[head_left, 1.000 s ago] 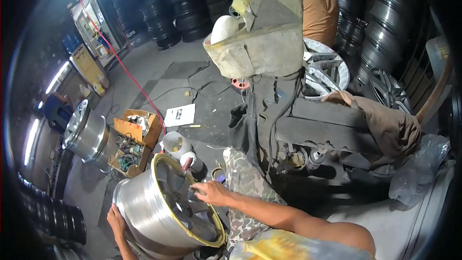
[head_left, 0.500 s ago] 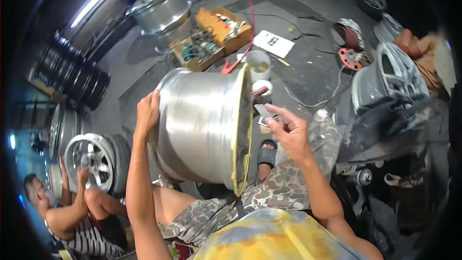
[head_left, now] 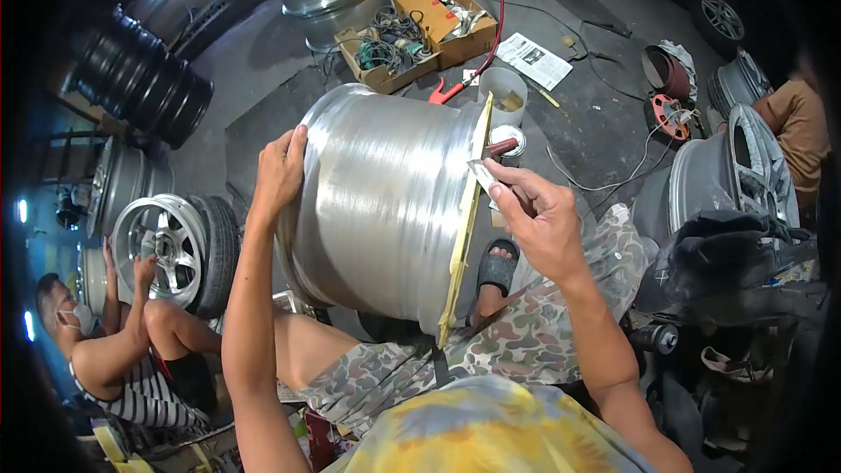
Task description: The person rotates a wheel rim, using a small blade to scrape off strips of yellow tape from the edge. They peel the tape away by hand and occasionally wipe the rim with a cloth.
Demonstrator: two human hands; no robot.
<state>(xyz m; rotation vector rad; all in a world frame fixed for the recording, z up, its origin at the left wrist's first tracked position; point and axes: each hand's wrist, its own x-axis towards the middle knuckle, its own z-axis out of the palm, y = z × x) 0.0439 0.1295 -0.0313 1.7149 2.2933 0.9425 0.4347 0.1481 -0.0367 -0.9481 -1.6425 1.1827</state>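
A large brushed-metal wheel rim [head_left: 377,201] lies on its side across my lap, with yellow masking tape [head_left: 464,245] along its right edge. My left hand [head_left: 282,165] grips the rim's left lip, fingers over the top of the edge. Between the thumb and fingers of my right hand [head_left: 543,219] is a small flat grey piece [head_left: 481,175], its exact kind unclear. Its tip is right at the taped edge of the wheel rim. Behind that edge, a dark red handle [head_left: 502,147] sticks out over a white-rimmed can [head_left: 510,135].
A person [head_left: 123,350] sits at the left, hands at a spoked wheel [head_left: 162,254]. Ahead are cardboard boxes [head_left: 455,48] of cords and tools, a red air hose [head_left: 501,0], a newspaper [head_left: 534,60] and a bucket [head_left: 505,92]. At right stands another wheel [head_left: 710,175]; a second person's sleeve [head_left: 797,123] shows beyond.
My right hand has brought the flat grey piece left to the taped edge. My left hand stays on the lip. The view has shifted, with the rim appearing larger.
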